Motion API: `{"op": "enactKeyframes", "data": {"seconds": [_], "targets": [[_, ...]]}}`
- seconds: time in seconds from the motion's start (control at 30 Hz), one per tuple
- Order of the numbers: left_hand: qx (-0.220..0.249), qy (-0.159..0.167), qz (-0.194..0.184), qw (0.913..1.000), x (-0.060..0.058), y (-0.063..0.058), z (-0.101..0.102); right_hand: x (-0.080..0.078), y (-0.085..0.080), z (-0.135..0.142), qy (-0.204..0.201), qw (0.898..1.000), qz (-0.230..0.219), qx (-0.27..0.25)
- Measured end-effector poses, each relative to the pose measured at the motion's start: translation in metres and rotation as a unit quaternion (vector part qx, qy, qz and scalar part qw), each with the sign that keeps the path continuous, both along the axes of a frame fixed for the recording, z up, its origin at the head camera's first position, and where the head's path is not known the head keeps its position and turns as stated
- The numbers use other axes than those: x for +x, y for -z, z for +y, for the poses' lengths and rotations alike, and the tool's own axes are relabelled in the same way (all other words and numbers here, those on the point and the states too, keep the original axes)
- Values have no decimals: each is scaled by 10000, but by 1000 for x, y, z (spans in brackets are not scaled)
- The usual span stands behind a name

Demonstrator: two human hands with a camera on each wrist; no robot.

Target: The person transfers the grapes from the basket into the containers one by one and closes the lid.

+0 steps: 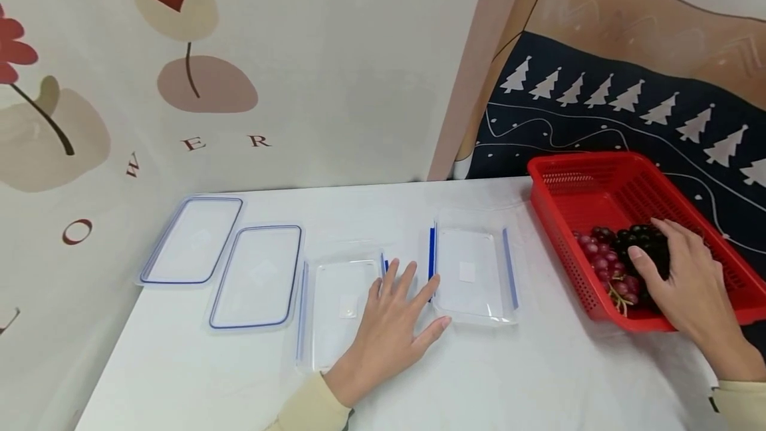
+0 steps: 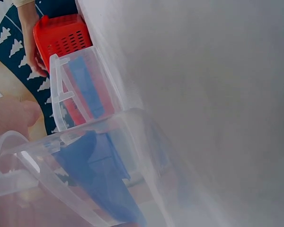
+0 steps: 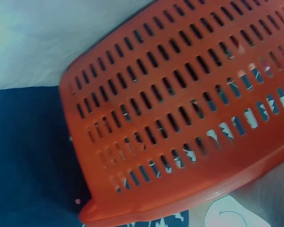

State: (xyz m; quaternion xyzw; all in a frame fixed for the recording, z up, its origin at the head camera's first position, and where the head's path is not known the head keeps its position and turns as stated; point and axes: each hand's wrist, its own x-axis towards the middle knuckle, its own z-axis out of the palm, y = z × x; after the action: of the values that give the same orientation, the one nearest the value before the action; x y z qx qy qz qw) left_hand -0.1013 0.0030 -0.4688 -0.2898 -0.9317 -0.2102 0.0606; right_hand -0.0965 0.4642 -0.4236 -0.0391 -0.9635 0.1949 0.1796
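Note:
My left hand [image 1: 391, 324] hovers with spread fingers over the right edge of a clear plastic container [image 1: 335, 311] with blue side clips. Its fingertips reach toward a second clear container [image 1: 473, 271], also blue-clipped, standing just to the right. In the left wrist view, part of the hand [image 2: 14, 116] shows beside the containers' clear walls. My right hand [image 1: 697, 278] is inside the red basket [image 1: 553, 245], thumb and fingers spread over a bunch of black grapes [image 1: 643, 238]. Red grapes [image 1: 607, 265] with a pale green stem lie left of the thumb.
Two clear lids with blue seals, a farther lid [image 1: 194, 238] and a nearer lid [image 1: 257, 278], lie flat on the left of the white table [image 1: 179, 358]. A printed cloth [image 1: 359, 72] hangs behind the table. The basket's slotted wall [image 3: 180, 109] fills the right wrist view.

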Motion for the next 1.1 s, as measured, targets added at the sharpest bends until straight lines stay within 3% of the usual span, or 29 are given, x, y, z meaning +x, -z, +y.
{"op": "enactKeyframes", "data": {"seconds": [0.77, 1.1], "targets": [[-73, -135, -8, 9999, 0, 1, -1, -6, 0, 16, 538, 9976, -415, 125], [40, -130, 55, 9999, -1, 2, -1, -7, -1, 21, 1130, 9908, -739, -66]]}}
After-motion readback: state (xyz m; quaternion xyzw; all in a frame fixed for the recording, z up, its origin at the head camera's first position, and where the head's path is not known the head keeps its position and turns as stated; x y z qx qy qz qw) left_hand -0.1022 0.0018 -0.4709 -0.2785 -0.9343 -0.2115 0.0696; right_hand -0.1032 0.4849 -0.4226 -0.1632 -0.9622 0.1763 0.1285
